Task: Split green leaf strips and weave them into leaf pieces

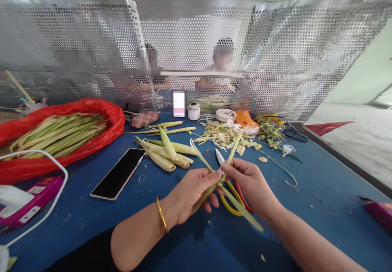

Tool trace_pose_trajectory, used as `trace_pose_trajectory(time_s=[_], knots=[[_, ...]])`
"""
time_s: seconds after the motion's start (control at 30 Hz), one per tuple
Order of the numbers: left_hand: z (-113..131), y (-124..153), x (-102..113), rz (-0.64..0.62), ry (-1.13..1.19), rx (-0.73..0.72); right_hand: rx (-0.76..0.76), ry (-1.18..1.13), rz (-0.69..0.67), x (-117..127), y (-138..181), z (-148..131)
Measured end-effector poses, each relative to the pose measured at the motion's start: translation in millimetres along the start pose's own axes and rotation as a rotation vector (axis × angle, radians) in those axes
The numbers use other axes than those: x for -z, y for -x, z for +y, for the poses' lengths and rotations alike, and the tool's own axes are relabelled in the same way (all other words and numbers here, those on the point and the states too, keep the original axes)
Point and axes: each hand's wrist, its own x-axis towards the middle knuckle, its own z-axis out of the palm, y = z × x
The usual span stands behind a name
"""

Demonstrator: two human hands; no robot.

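Both of my hands meet over the blue table around pale green leaf strips [239,206], which look like corn husk and cross each other at my fingertips. My left hand [196,190], with a gold bangle at the wrist, pinches the strips where they cross. My right hand [245,178] pinches a strip that points up and away. Partly hidden beneath my hands lie scissors [232,204] with yellow and red handles, their blade tip showing beyond my fingers. Beyond my left hand rests a small pile of husk pieces [167,153].
A red plastic bag [118,114] full of long strips sits at left, near a black phone [119,174] and purple power strip [36,202]. Husk scraps [214,135], a tape roll [226,114] and a white jar [193,112] stand before a perforated metal screen [190,31]. People sit behind it.
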Motion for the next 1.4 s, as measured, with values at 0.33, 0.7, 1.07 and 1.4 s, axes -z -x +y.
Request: trace_pose_trajectory(time_s=[0.33, 0.7, 1.07, 1.4], knots=[[-4, 2, -2, -0.054, -0.103, 0.023, 0.022, 0.102, 0.172, -6, 4, 10], [-3, -5, 7, -0.153, 0.488, -0.003, 0.028, 0.041, -0.107, 0, -2, -7], [3, -4, 7, -0.154, 0.460, -0.014, 0.328, 0.455, -0.001, 2, 0, -4], [-1, 2, 8, -0.192, 0.705, 0.045, 0.763, 0.673, 0.017, 1, 1, -3]])
